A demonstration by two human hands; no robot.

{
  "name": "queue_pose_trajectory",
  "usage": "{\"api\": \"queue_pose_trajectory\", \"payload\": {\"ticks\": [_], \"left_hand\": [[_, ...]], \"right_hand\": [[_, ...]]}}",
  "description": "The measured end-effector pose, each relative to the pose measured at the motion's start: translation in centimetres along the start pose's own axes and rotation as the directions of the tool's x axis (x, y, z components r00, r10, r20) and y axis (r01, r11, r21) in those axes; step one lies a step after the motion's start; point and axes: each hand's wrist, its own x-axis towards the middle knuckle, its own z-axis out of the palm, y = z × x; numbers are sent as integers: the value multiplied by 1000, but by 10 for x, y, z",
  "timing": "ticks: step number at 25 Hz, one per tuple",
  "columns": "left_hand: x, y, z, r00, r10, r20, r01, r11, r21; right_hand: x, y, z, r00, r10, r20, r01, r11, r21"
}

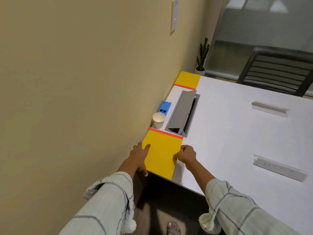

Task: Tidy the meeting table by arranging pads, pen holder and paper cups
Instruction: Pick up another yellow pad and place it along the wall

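A: Pad [161, 154] work, near corner of table [237, 133]. Yellow pad w/ red strip lies flat along the wall edge, its near end about at the table's near edge.

B: Hands?

A: Left hand [139, 156] lies on the pad's left edge, fingers straight, index out over the yellow, thumb down by the near corner. Right hand [186, 155] is at the pad's right edge, fingers curled; looks like a pinch on the edge, tho fingertips are hidden so I can't say for sure.

B: Which way does it point?

A: Red strip is at the far end, toward the cable box [182, 114]. Long axis runs near-to-far, roughly parallel w/ the wall. Second pad [188, 79] at the far corner has its red strip at the near end, so the two strips face each other.

B: Step?

A: Squaring this pad to the corner, I'd say. Next move probably needs a small nudge to line up the edges, then let go.

B: Rest?

A: Paper cup [158, 119] stands just beyond the red strip, by the wall; blue pen holder [164, 107] just behind it. Both seem placed already.
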Motion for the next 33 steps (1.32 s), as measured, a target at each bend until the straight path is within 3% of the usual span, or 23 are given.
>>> {"api": "queue_pose_trajectory", "payload": {"ticks": [7,13,24,29,33], "left_hand": [[38,-15,22,1000,-22,10,20,992,128],[55,-12,37,998,-54,-20,57,990,130],[59,-14,58,996,9,-93,14,968,251],[62,-15,65,995,78,-57,-61,964,258],[65,-23,73,997,77,-17,-73,979,191]], "right_hand": [[30,9,32,998,46,33,-44,998,-51],[48,16,44,1000,-12,-5,12,994,-111],[59,28,60,986,-136,98,158,949,-274],[37,40,66,965,-235,113,258,802,-538],[26,52,78,855,-365,368,515,524,-678]]}}
